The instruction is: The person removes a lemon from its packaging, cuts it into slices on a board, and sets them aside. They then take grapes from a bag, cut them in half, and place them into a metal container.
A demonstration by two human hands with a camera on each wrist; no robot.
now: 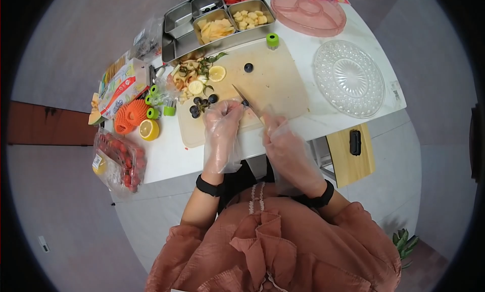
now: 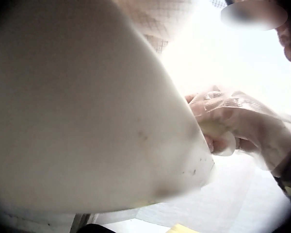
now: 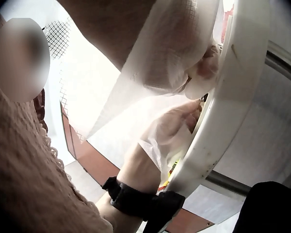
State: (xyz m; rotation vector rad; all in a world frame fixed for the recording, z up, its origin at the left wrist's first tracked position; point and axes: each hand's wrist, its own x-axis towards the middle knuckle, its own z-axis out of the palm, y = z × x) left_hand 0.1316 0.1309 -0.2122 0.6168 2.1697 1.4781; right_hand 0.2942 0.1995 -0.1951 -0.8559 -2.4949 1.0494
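Note:
Both hands wear clear plastic gloves over the cutting board point(image 1: 288, 85). My right hand point(image 1: 288, 145) grips a knife point(image 1: 242, 95) by its handle, the blade slanting up and left across the board. My left hand point(image 1: 222, 130) has its fingers curled at the near part of the board, pinching a dark grape point(image 1: 245, 103) beside the blade. Further up the board lies another dark grape point(image 1: 248, 67). A small bunch of grapes point(image 1: 195, 110) lies left of the left hand. The left wrist view shows the gloved right hand point(image 2: 242, 126) past the table edge.
Lemon slices point(image 1: 217, 73) and fruit peelings point(image 1: 187, 72) lie at the board's left. Behind stands a metal tray point(image 1: 177, 49) with cut fruit. A green-capped cutter point(image 1: 272, 40), glass plate point(image 1: 348, 80), pink divided dish point(image 1: 308, 14), lemon half point(image 1: 149, 130) and tomato-like fruit pack point(image 1: 121, 158) surround it.

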